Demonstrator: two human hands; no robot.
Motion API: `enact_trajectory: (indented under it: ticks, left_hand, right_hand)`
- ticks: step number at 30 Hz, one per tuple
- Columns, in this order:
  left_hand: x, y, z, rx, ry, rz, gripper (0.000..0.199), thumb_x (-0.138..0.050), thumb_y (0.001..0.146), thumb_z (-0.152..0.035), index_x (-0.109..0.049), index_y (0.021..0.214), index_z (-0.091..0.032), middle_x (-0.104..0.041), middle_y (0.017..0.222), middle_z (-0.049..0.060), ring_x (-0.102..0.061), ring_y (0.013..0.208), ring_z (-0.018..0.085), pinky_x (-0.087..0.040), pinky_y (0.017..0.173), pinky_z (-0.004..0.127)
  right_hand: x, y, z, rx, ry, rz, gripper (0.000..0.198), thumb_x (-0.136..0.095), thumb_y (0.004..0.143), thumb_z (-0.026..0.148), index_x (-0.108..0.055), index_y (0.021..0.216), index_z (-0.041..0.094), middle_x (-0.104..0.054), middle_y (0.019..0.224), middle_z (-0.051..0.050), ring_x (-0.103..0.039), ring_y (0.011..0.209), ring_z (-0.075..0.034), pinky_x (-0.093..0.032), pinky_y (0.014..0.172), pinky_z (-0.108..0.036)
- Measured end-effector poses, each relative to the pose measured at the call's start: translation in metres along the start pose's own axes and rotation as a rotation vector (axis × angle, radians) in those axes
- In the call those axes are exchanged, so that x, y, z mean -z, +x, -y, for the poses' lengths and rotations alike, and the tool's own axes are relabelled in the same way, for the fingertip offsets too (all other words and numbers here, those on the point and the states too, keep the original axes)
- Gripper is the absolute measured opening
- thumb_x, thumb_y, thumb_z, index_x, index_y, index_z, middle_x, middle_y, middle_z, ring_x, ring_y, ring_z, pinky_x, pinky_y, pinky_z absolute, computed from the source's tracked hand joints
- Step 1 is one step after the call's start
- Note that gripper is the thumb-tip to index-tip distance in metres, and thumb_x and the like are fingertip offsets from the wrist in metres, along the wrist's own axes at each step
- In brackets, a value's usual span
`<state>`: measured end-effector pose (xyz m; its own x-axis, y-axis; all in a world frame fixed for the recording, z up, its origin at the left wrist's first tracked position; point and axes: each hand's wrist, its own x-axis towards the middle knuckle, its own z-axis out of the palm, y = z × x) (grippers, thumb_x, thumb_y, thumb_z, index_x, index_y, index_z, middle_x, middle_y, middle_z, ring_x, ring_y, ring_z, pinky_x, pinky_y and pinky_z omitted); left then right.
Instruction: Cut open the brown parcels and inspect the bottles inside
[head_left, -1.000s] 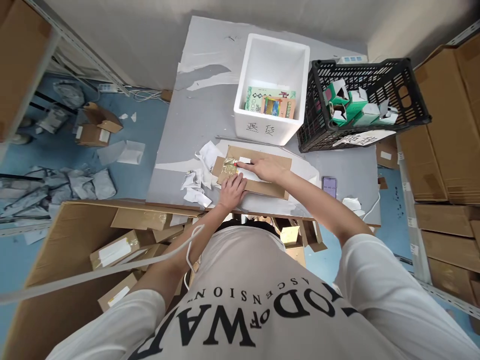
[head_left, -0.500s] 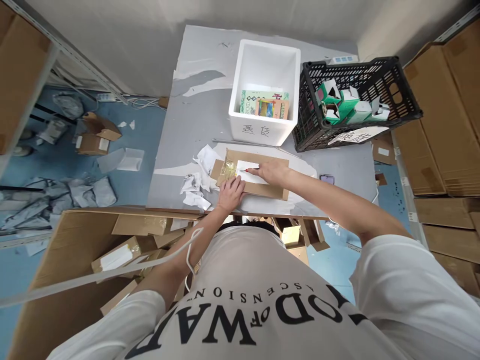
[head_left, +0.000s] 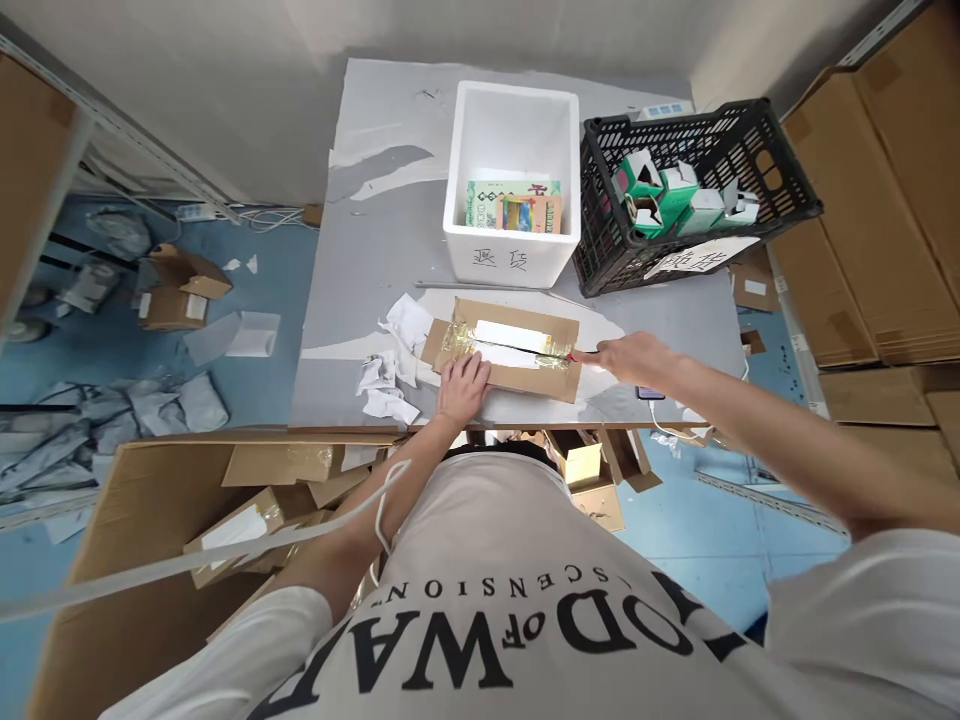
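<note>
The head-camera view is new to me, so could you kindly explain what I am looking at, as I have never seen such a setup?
There is no machine here: a person works with two bare hands, and every picture comes from one camera worn on their head, looking forward and down. The printed shirt at the bottom is theirs.

The left hand rests on the near edge of a cardboard box. The right hand holds a slim tool, reddish near its tip, at the box's right end. A dark line runs lengthwise across the box's white label.

Also on the grey table are torn paper, a white bin holding books and a black crate with green cartons.
</note>
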<state>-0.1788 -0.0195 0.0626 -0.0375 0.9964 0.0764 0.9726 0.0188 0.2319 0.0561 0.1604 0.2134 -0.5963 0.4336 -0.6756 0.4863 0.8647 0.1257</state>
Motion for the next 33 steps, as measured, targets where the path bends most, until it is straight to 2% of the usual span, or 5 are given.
enact_trajectory:
  ticks: [11,15,22,27,33]
  left_hand:
    - [0.002,-0.001,0.0,-0.004,-0.011,-0.029,0.047,-0.046,0.093,-0.036,-0.054,0.136,-0.017,-0.05,0.145,0.017,-0.043,0.135,0.032,-0.028,0.111,0.052]
    - [0.009,-0.003,0.001,-0.038,-0.016,-0.017,0.051,-0.047,0.092,-0.035,-0.05,0.14,-0.016,-0.044,0.149,0.017,-0.039,0.139,0.032,-0.027,0.113,0.051]
    - [0.02,-0.015,0.005,-0.078,-0.023,-0.026,0.058,-0.049,0.092,-0.033,-0.042,0.146,-0.014,-0.032,0.156,0.02,-0.023,0.148,0.031,-0.026,0.116,0.05]
    - [0.011,-0.074,0.054,0.195,0.018,-0.027,0.086,-0.061,0.081,-0.056,-0.036,0.148,-0.008,-0.018,0.158,0.029,-0.01,0.149,0.041,-0.016,0.115,0.063]
    - [0.001,-0.085,0.146,0.418,0.158,0.358,0.123,-0.081,0.053,-0.06,-0.025,0.154,-0.016,0.004,0.16,0.028,0.008,0.142,0.058,-0.007,0.099,0.083]
  right_hand:
    - [-0.03,-0.082,-0.044,-0.393,0.273,-0.411,0.058,-0.026,0.099,0.029,-0.016,0.156,0.029,-0.062,0.114,-0.015,-0.061,0.088,-0.026,-0.04,0.063,-0.031]
    - [-0.089,-0.022,-0.024,-0.686,0.438,-0.429,0.065,-0.023,0.096,0.028,-0.008,0.155,0.003,-0.06,0.109,-0.023,-0.06,0.089,-0.029,-0.044,0.064,-0.033]
    - [-0.161,0.056,0.04,-0.824,0.553,-0.219,0.062,-0.023,0.089,0.023,-0.031,0.148,0.006,-0.054,0.102,-0.02,-0.06,0.088,-0.028,-0.046,0.064,-0.032]
    - [-0.176,0.061,0.053,-0.779,0.548,-0.217,0.064,-0.022,0.088,0.023,-0.025,0.151,0.013,-0.05,0.115,-0.025,-0.057,0.101,-0.034,-0.049,0.069,-0.043]
    - [-0.183,0.062,0.038,-0.76,0.725,-0.562,0.073,-0.033,0.091,0.042,-0.018,0.153,0.007,-0.031,0.14,-0.031,-0.039,0.128,-0.04,-0.042,0.093,-0.057]
